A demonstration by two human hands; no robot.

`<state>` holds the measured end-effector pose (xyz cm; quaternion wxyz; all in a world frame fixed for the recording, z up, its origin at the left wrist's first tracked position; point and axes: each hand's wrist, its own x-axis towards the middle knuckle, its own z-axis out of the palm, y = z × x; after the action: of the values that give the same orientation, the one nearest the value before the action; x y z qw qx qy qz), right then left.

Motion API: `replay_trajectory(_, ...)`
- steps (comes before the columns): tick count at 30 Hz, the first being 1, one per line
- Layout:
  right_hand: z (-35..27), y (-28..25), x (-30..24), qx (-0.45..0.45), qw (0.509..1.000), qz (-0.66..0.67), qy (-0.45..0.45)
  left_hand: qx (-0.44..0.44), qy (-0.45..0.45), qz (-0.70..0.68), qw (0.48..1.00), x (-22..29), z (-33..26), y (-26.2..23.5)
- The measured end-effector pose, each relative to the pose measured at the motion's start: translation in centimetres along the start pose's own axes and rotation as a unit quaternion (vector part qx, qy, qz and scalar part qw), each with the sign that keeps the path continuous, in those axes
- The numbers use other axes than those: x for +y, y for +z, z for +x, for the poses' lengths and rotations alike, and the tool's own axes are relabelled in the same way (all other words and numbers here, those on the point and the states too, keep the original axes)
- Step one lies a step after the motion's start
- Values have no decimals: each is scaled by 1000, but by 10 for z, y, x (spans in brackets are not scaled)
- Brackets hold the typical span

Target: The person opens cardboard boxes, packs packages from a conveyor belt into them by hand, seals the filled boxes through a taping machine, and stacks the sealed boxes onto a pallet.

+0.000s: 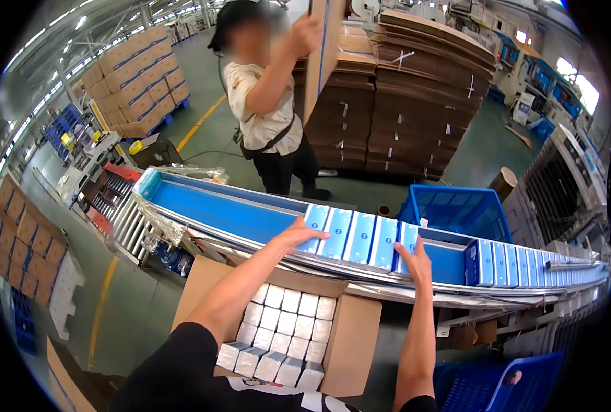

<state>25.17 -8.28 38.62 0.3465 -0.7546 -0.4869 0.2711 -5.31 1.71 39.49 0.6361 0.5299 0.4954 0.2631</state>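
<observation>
On the blue conveyor belt (202,206), a row of several upright blue-and-white packs (360,237) stands pressed side by side between my hands. My left hand (300,235) is closed on the row's left end, its fingers partly hidden by the packs. Against the right end press the fingers and thumb of my right hand (415,259). Right below, in front of my body, an open cardboard box (357,336) holds rows of white-topped packs (285,323). Its near side is partly hidden by my left arm and shirt.
Farther right on the belt, more blue packs (504,263) stand in a line. Behind it are a blue crate (456,206) and stacked flat cardboard (422,96). A person (264,123) across the belt handles a cardboard sheet (319,62). A roller conveyor (127,220) lies at left.
</observation>
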Motion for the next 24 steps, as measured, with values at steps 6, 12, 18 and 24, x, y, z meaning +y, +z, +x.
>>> replay_trajectory(6,-65,-11,-116,42,994,-18,-102,84,174,-25,981,21,-87,-57)
replay_trajectory(12,-211,24,-117,-44,992,-37,-116,54,229,59,970,-64,-235,-100)
replay_trajectory(18,-251,173,39,-426,830,-282,225,-196,-151,465,850,-277,-208,-75)
replay_trajectory(24,-197,278,65,-481,812,-308,122,-421,-147,400,801,-295,-142,-65)
